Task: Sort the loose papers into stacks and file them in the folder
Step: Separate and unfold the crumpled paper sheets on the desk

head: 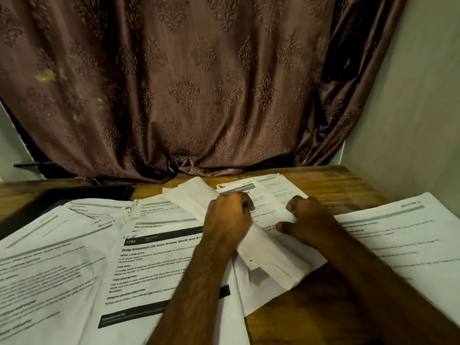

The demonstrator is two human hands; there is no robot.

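Both hands' (230,215) (302,220) grip around folded papers (268,260)

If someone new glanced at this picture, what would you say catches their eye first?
Probably the two hands at the centre: the left hand and right hand both grip a bundle of papers lifted off the wooden desk. Next, the printed sheets spread over the desk's left side and a further sheet at right. Behind it all hangs a brown patterned curtain, with a dark folder at the desk's back left.

Brown damask-patterned curtain (189,83), white papers (159,265)
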